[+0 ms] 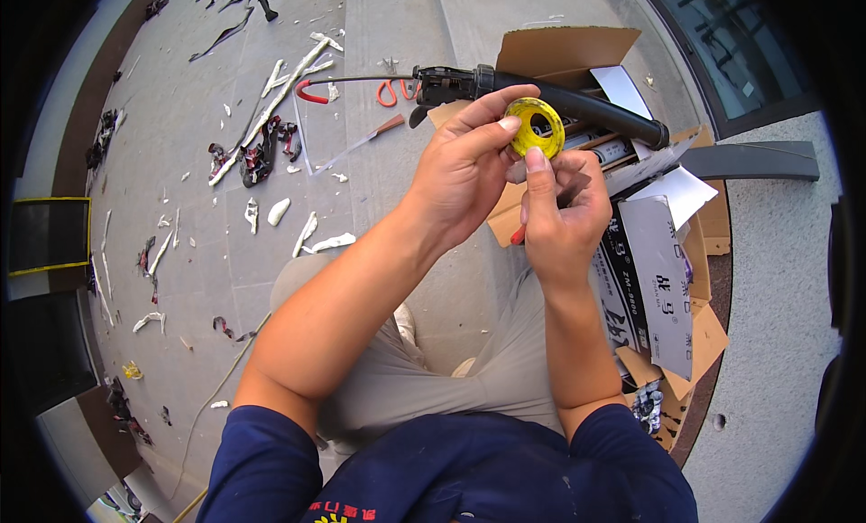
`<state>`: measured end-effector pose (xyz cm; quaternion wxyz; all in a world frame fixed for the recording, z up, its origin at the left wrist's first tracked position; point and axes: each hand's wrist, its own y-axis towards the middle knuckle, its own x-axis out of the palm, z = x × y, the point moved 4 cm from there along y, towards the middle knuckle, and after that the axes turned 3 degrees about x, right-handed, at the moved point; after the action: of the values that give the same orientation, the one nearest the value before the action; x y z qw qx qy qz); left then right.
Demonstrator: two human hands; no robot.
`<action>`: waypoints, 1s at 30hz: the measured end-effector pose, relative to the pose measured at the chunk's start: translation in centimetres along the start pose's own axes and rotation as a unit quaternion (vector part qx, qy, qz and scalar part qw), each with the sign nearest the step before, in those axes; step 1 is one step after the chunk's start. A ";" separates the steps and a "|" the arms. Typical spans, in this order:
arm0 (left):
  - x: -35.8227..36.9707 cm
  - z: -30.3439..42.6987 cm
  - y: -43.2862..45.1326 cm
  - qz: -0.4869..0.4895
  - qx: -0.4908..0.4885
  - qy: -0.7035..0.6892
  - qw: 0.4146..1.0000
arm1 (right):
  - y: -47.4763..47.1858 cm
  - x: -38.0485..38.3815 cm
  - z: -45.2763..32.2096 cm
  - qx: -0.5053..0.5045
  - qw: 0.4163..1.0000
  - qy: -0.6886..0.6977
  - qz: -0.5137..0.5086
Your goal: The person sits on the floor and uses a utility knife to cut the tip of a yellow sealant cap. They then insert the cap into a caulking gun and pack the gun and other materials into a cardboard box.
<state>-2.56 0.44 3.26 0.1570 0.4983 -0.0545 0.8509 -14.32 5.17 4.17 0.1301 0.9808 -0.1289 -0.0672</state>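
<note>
A yellow ring-shaped cap (pixel 556 144) with a round central hole and dark smears is held up in front of me. My left hand (pixel 450 164) grips its left side between thumb and fingers. From below, my right hand (pixel 568 218) presses its thumb against the lower rim. A tool with a red end (pixel 517 236) is also tucked in the right hand, mostly hidden by the fingers. Just beyond the hands, a black-barrelled caulking gun (pixel 582 103) rests across an open carton. Its thin rod runs left to a red hooked end (pixel 311 95).
The cardboard carton (pixel 568 49) holds several sealant tubes (pixel 612 151). A printed grey-and-black box (pixel 653 286) stands to my right. Orange-handled scissors (pixel 386 94) and a brown-handled blade (pixel 387 125) lie on the concrete floor, among white sealant scraps (pixel 277 211) and crumpled dark wrappers (pixel 262 154).
</note>
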 end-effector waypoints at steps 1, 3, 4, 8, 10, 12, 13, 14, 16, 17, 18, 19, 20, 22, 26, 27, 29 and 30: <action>0.0 0.2 -0.1 -0.015 0.000 0.007 1.000 | 0.0 0.1 0.1 0.008 1.000 0.016 0.001; 0.1 0.4 -0.1 -0.046 -0.002 0.021 0.999 | 0.0 0.3 0.1 0.014 0.999 0.041 0.001; 0.1 0.4 -0.1 -0.046 0.004 0.035 0.998 | 0.0 0.5 0.0 0.011 0.999 0.050 0.001; 0.2 0.8 0.1 -0.046 0.041 0.125 0.990 | 0.3 0.2 -0.4 0.051 0.990 0.129 -0.014; 0.4 1.0 0.1 -0.055 0.062 0.161 0.983 | 0.7 0.0 -0.4 0.046 0.988 0.143 -0.018; 0.7 1.3 0.0 -0.072 0.080 0.174 0.979 | 0.8 -0.2 -0.4 0.039 0.988 0.149 -0.024; 0.7 1.5 0.0 -0.075 0.080 0.177 0.978 | 0.9 -0.3 -0.5 0.034 0.988 0.149 -0.028; 0.7 1.7 0.0 -0.078 0.081 0.180 0.977 | 0.9 -0.4 -0.5 0.030 0.988 0.148 -0.032; 0.8 1.9 0.0 -0.080 0.078 0.178 0.978 | 0.7 -0.5 -1.0 0.030 0.990 0.134 -0.028; 0.9 2.0 -0.1 -0.078 0.075 0.173 0.979 | 0.7 -0.5 -1.2 0.030 0.991 0.127 -0.025; 1.0 2.1 -0.2 -0.077 0.073 0.169 0.980 | 0.7 -0.6 -1.2 0.012 0.995 0.098 -0.021; 0.9 2.1 -0.2 -0.071 0.068 0.170 0.981 | 0.7 -0.6 -1.1 -0.007 0.997 0.069 -0.016; 0.8 2.2 -0.3 -0.065 0.064 0.171 0.981 | 0.6 -0.7 -1.1 -0.025 0.999 0.041 -0.011; 0.5 2.2 -0.3 -0.049 0.045 0.176 0.982 | 0.3 -0.6 -1.0 -0.048 0.999 -0.007 -0.010; 0.5 2.0 -0.1 -0.009 0.009 0.180 0.984 | 0.4 -1.0 -0.9 -0.031 0.999 0.014 -0.011; 0.6 1.8 0.1 -0.002 0.005 0.177 0.984 | 0.6 -1.2 -1.0 -0.007 0.999 0.049 -0.009; 0.7 1.5 -0.2 -0.002 0.004 0.182 0.983 | 1.2 -1.8 -1.1 0.041 0.992 0.117 -0.003; 0.8 1.4 -0.3 -0.002 0.005 0.186 0.982 | 1.3 -1.8 -1.0 0.037 0.992 0.124 0.004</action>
<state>-1.64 0.51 4.60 0.1637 0.3319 -0.0189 0.9288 -16.19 4.68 5.66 0.1088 0.9853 -0.1177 0.0599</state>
